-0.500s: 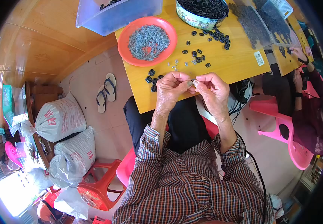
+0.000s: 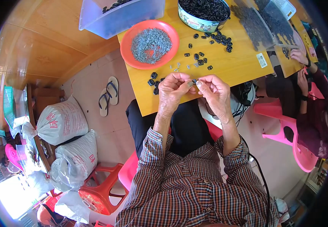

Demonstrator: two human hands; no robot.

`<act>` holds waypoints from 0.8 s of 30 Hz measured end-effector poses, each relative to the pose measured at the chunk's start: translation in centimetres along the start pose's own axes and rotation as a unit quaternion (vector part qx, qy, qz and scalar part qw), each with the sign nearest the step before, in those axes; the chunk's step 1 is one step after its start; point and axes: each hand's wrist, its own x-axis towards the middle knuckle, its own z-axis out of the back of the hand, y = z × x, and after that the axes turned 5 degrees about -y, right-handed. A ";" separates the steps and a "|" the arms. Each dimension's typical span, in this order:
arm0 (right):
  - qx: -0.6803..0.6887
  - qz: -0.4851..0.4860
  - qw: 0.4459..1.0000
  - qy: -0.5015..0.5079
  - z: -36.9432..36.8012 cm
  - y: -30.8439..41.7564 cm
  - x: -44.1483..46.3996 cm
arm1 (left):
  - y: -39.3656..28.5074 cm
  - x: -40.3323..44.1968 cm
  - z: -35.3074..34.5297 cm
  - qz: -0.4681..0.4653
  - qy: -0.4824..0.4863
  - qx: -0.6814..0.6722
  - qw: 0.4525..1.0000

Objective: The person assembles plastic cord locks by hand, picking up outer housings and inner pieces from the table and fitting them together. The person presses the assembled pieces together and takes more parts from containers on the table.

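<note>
My left hand (image 2: 174, 89) and my right hand (image 2: 215, 90) meet above the table's near edge, thumbs and forefingers pinched. Between the fingertips is a small black plastic part (image 2: 194, 81), mostly covered by them. Both hands grip it; any screw in it is too small to make out. Just beyond my hands lie a few loose grey screws (image 2: 177, 67) and several black parts (image 2: 200, 60). Left of my left hand sits a small group of black parts (image 2: 153, 75). An orange-red plate (image 2: 126, 56) holding a heap of grey screws (image 2: 151, 44) stands further back.
A round tin (image 2: 196, 24) full of black parts and a clear plastic bin (image 2: 122, 20) stand at the back of the yellow table (image 2: 243, 62). Clear trays (image 2: 264, 32) lie to the right, near another person's hand (image 2: 299, 56). White sacks (image 2: 63, 119) and flip-flops (image 2: 108, 96) are on the left.
My fingertips have shifted slightly, so more of the black part shows between them. The other person's hand at the right has moved a little. The view has tilted slightly.
</note>
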 end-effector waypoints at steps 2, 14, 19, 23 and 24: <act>-0.014 -0.026 0.999 0.023 0.1 0.2 0.0 | -0.1 -0.1 -0.1 0.009 -0.011 0.015 1.000; -0.029 -0.051 0.998 0.021 0.2 0.6 0.0 | -0.1 0.0 -0.3 0.009 -0.017 0.011 1.000; -0.026 -0.050 0.998 0.025 0.2 0.3 0.1 | -0.1 -0.1 -0.3 0.003 -0.014 0.023 1.000; -0.023 -0.048 0.998 0.032 0.1 0.3 0.1 | 0.0 -0.1 -0.3 0.000 -0.011 0.031 0.999; -0.023 -0.048 0.998 0.032 0.1 0.3 0.1 | 0.1 -0.1 -0.2 -0.001 -0.011 0.032 0.999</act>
